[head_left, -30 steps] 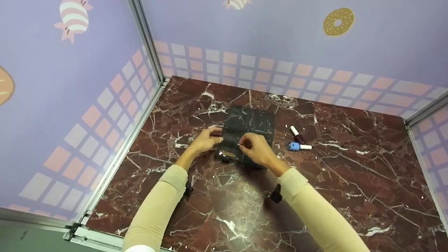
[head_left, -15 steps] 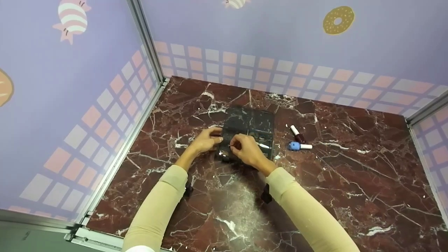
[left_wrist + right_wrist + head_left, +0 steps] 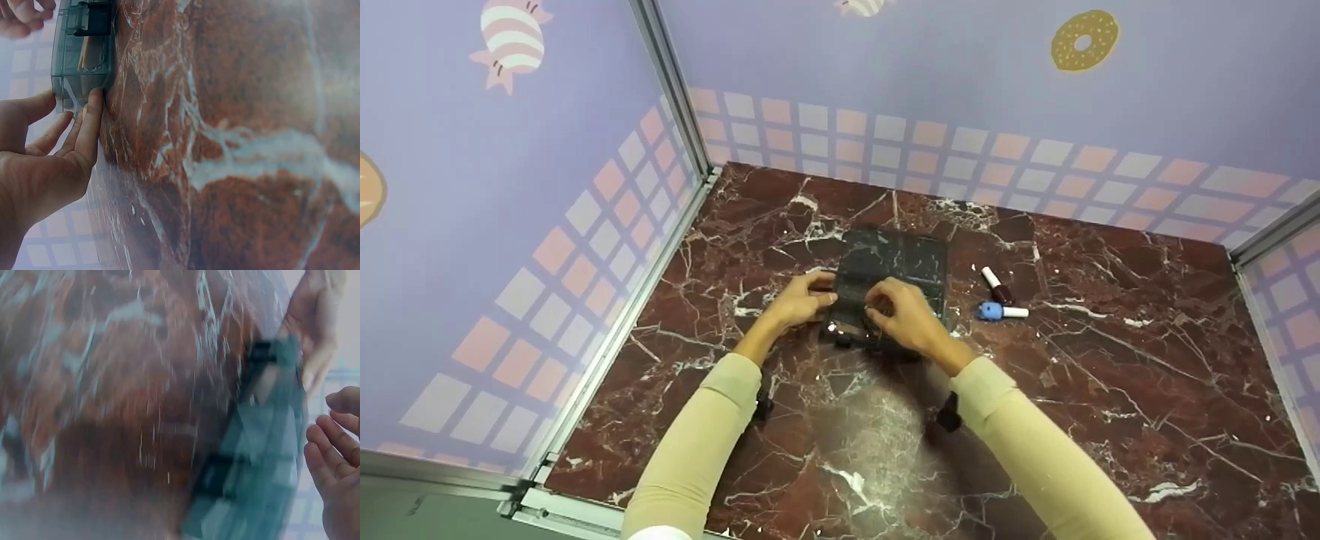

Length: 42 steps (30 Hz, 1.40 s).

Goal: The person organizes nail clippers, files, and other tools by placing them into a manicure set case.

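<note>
A dark see-through plastic box (image 3: 896,255) with inner dividers stands before me. In the left wrist view its black latch (image 3: 93,19) shows, and a beige item (image 3: 90,53) is visible through the wall. My left hand (image 3: 799,301) holds the box's left end, thumb at the upper edge and fingers against the end wall down near the table. Above the lid's near right part is my right hand (image 3: 906,313), fingers loosely bent. In the right wrist view, blurred by motion, nothing shows between the right hand's thumb and fingers (image 3: 332,444).
Right of the box lie two nail polish bottles: a dark red one (image 3: 1001,294) with a white cap and a blue one (image 3: 991,311) with a white cap. The marble-patterned table (image 3: 1110,360) is bordered by patterned walls (image 3: 960,150) and metal rails.
My right hand moved left over the box, then back right. A small thing showed at its fingertips in the earlier frames and no longer shows. My left hand stayed on the box.
</note>
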Tool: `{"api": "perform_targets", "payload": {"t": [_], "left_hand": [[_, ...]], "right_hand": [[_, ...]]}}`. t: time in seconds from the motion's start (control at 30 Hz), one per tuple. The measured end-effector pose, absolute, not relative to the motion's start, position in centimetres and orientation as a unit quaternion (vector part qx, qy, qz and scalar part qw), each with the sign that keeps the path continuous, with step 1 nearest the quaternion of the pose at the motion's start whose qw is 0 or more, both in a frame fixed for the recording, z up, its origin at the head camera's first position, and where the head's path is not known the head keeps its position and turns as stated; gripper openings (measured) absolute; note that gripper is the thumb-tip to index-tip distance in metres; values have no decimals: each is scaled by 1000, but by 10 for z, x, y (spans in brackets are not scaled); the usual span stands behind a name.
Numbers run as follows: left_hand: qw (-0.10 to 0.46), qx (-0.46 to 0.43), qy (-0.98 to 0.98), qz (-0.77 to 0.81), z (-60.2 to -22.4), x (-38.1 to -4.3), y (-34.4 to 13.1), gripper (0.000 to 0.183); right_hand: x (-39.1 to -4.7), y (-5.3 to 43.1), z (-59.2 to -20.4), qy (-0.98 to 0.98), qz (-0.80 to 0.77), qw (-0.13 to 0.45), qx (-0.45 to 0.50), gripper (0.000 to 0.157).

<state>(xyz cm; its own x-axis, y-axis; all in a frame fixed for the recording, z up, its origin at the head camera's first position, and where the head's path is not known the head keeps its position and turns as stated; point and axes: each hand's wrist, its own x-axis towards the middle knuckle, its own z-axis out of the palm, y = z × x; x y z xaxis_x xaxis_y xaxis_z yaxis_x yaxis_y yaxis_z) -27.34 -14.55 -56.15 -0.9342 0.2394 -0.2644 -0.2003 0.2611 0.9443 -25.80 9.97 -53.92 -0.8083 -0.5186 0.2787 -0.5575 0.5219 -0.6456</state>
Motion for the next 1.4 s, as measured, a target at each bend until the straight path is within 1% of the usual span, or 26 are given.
{"api": "perform_targets", "payload": {"t": [0.3, 0.4, 0.6, 0.8, 1.0, 1.2, 1.4], "left_hand": [[180, 25, 783, 595, -562, -273, -151, 52], [179, 21, 781, 598, -562, -274, -152, 52], [182, 19, 781, 597, -561, -274, -151, 53], [184, 19, 780, 598, -561, -273, -150, 53], [180, 17, 780, 599, -561, -274, -148, 52], [185, 15, 778, 600, -563, -274, -149, 53], [190, 14, 773, 605, -563, -272, -148, 53]], "right_hand": [[-270, 163, -532, -884, 385, 53, 261, 18], [-275, 184, -533, -891, 370, 72, 255, 18], [-281, 223, -541, -906, 343, 92, 230, 22], [-282, 256, -556, -926, 318, 77, 189, 30], [-278, 273, -569, -941, 284, 53, 177, 34], [-274, 278, -574, -944, 270, 58, 180, 33], [-270, 279, -583, -940, 290, 70, 163, 35]]}}
